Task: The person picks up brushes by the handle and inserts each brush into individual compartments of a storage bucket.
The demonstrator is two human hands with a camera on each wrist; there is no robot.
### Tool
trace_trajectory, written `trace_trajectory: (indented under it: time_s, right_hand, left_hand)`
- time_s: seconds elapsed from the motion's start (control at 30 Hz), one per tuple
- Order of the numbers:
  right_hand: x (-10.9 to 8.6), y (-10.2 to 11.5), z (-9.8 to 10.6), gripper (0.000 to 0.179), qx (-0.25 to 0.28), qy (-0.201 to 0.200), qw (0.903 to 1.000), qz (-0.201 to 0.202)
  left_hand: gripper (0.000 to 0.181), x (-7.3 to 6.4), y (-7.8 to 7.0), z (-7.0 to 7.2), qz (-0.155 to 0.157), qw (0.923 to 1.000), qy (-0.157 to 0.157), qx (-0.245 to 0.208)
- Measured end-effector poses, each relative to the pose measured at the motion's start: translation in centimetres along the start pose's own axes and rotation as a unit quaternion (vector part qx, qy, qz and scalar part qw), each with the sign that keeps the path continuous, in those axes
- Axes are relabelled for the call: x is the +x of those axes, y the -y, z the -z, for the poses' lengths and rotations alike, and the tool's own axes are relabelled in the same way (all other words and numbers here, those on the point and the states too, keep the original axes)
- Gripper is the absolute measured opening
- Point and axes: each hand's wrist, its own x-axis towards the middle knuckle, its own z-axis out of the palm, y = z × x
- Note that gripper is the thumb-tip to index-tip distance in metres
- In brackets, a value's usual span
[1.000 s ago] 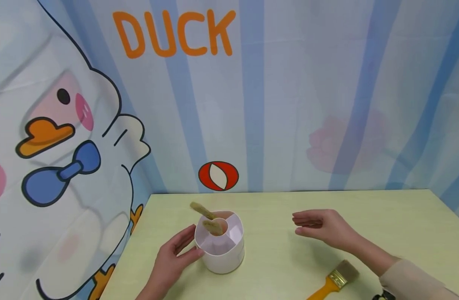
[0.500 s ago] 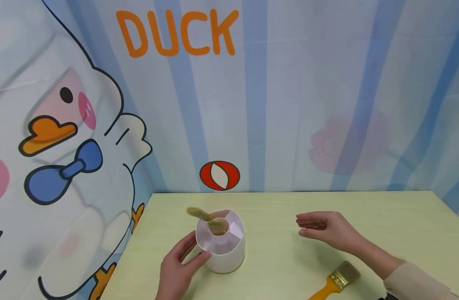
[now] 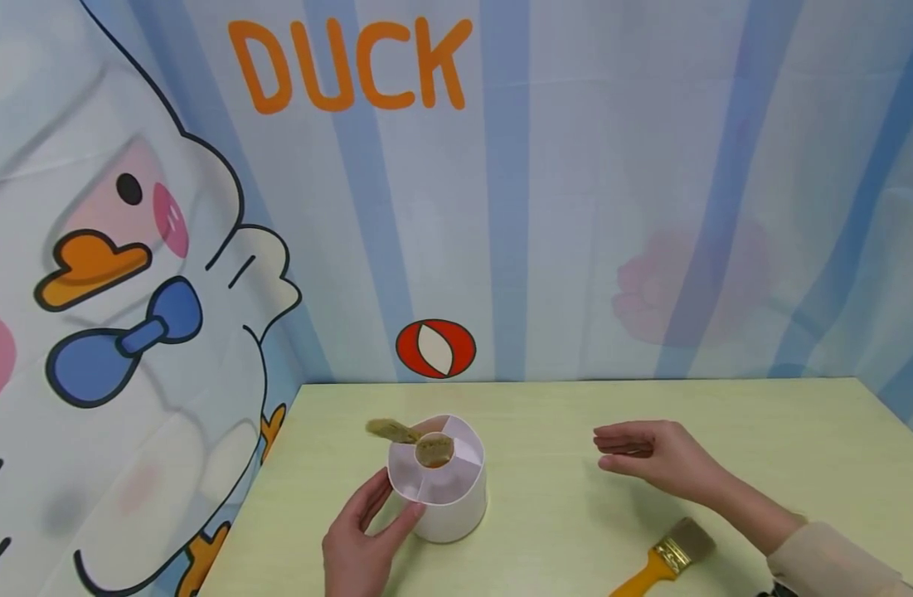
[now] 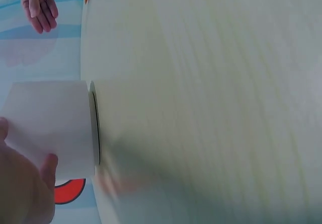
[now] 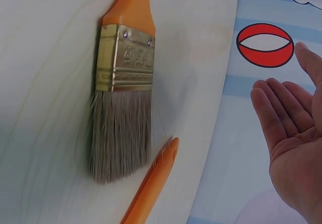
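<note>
A white round desk organizer [image 3: 452, 516] with divided compartments and a centre tube stands on the table. My left hand [image 3: 362, 535] holds its left side, thumb at the near wall and fingers round the far side. One paintbrush [image 3: 434, 452] stands bristles-up in the centre tube; a second paintbrush [image 3: 390, 429] leans out over the back left rim. Their handles are hidden inside. To the right, my right hand [image 3: 668, 458] hovers above the table with relaxed fingers and holds nothing. Below it lies a wide paintbrush [image 3: 665, 557] with a yellow-orange handle and brass ferrule.
An orange stick-like end [image 5: 151, 183] lies beside the wide brush's bristles in the right wrist view. Behind the pale yellow table [image 3: 538, 414] hangs a printed cloth backdrop [image 3: 560, 207] with a duck picture.
The organizer has turned anticlockwise in my left hand, and the leaning brush's bristles have swung left and nearer. My left thumb has slid right along with the wall. My right hand is nearly still.
</note>
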Motion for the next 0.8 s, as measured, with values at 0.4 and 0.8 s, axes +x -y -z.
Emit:
trace_trajectory:
  time_s: [0.4, 0.8]
  right_hand:
    - [-0.7, -0.6, 0.5, 0.045, -0.004, 0.006, 0.9999, -0.013]
    - [-1.5, -0.9, 1.0, 0.051, -0.003, 0.025, 0.9991, -0.035]
  left_hand:
    - [0.073, 2.6, 1.3, 1.9, -0.009, 0.9964, 0.084, -0.008]
    - [0.074, 1.4, 1.0, 0.7, 0.01, 0.999, 0.043, -0.006]
